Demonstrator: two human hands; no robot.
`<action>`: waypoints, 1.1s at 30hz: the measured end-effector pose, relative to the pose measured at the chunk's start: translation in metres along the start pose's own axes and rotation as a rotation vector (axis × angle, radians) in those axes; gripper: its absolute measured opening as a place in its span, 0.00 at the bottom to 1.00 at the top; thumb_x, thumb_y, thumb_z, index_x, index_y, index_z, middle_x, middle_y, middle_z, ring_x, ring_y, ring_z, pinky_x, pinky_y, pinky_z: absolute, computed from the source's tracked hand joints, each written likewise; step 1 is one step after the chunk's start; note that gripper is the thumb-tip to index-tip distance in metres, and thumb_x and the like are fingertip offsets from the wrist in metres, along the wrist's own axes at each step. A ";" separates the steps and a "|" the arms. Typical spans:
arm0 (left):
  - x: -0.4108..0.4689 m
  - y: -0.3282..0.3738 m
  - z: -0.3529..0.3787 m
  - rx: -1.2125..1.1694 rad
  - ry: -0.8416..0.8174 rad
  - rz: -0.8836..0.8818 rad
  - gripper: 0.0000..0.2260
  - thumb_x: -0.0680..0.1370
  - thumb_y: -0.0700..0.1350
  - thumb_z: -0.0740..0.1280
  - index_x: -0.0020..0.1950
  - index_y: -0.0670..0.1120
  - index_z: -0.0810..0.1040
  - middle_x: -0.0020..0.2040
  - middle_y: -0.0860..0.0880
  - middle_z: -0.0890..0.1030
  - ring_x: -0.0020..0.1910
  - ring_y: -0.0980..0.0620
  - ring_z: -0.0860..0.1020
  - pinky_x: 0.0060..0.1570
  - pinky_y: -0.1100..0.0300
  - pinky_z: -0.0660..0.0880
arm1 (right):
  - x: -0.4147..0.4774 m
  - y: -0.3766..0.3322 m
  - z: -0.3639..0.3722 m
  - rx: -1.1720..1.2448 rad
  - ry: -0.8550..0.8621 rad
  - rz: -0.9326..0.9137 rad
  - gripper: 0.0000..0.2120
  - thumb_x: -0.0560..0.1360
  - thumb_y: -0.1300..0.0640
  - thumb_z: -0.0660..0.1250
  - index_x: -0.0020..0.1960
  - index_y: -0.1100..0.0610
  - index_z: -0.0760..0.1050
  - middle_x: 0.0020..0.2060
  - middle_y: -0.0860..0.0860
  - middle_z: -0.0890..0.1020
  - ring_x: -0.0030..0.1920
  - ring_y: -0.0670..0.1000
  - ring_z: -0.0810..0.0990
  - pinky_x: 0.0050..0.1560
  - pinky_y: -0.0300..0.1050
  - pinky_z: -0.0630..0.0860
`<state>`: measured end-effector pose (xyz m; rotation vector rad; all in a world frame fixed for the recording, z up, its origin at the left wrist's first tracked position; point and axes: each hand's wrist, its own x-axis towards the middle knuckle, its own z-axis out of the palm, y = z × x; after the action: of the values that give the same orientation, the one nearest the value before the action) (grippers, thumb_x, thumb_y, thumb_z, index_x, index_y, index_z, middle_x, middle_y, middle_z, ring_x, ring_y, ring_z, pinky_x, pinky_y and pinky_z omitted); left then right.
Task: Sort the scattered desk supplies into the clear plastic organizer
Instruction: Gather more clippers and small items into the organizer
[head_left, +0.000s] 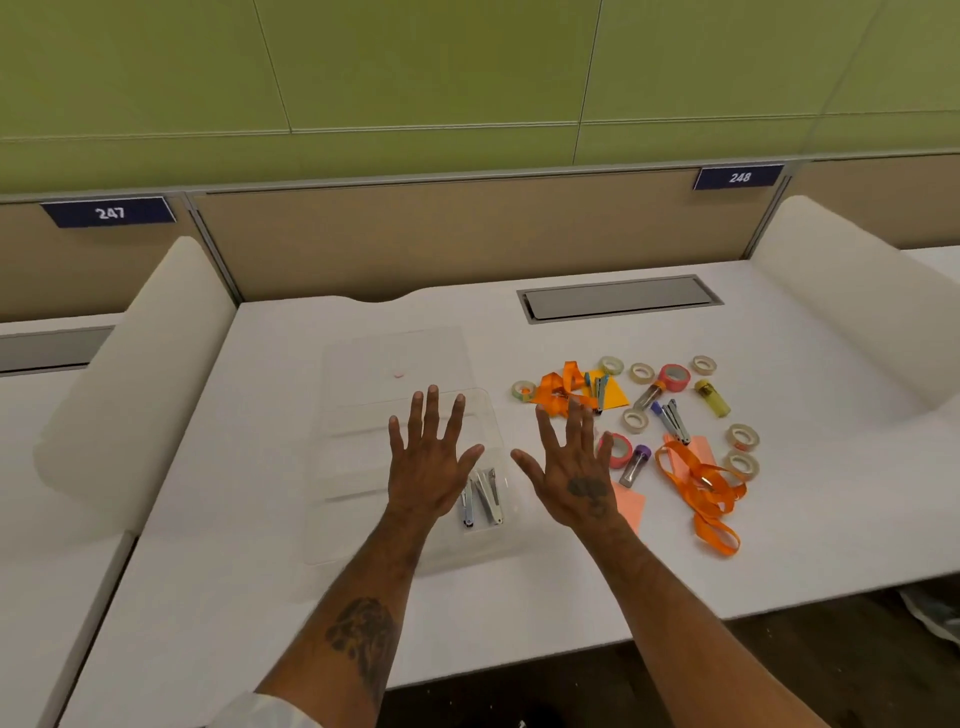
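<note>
The person is holding both hands out over the white desk (249, 571), palms down. The left hand (431, 462) is spreading its fingers wide and gripping nothing; the right hand (571, 467) is doing the same, fingers splayed and released. The left hand is hanging over the clear organizer (363, 395), which is lying on the desk left of the clutter, though I cannot tell whether it is touching the plastic. Two metal staplers (485, 499) are lying side by side in the organizer's near right part, between the two hands.

The loose supplies are sitting to the right of the organizer. A tangled orange ribbon (701, 483) is sprawling nearest, with a second ribbon (563, 387) farther off, just beyond the right fingertips. Small clear tape rolls (641, 371) are lying scattered around a pink tape roll (674, 376), a yellow lighter-like thing (712, 397), a purple-capped tube (636, 465) and another stapler (675, 421). A pink paper note (631, 506) is peeking out beside the right wrist.
</note>
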<state>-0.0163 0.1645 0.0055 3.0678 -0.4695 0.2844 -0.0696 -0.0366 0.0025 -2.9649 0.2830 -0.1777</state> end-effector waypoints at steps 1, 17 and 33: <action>0.003 0.005 0.001 -0.011 -0.009 0.014 0.37 0.73 0.70 0.33 0.79 0.55 0.37 0.79 0.45 0.36 0.78 0.42 0.35 0.72 0.38 0.35 | 0.000 0.006 -0.001 -0.004 -0.005 0.017 0.38 0.72 0.27 0.35 0.77 0.43 0.37 0.78 0.56 0.39 0.77 0.59 0.36 0.73 0.68 0.44; 0.086 0.125 0.031 -0.068 -0.065 0.185 0.35 0.75 0.69 0.33 0.79 0.54 0.37 0.79 0.45 0.37 0.78 0.43 0.36 0.74 0.39 0.40 | 0.041 0.139 -0.006 -0.067 -0.025 0.211 0.37 0.74 0.30 0.37 0.78 0.46 0.45 0.78 0.60 0.49 0.78 0.61 0.44 0.72 0.68 0.52; 0.161 0.221 0.072 -0.057 -0.142 0.188 0.34 0.78 0.68 0.44 0.79 0.52 0.42 0.80 0.43 0.47 0.79 0.40 0.46 0.74 0.39 0.48 | 0.102 0.236 0.012 -0.038 -0.114 0.168 0.32 0.77 0.37 0.51 0.75 0.54 0.62 0.73 0.62 0.65 0.74 0.63 0.62 0.68 0.66 0.62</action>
<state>0.0814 -0.0972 -0.0369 3.0042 -0.7604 0.0553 -0.0101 -0.2840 -0.0387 -2.9560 0.5227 0.0170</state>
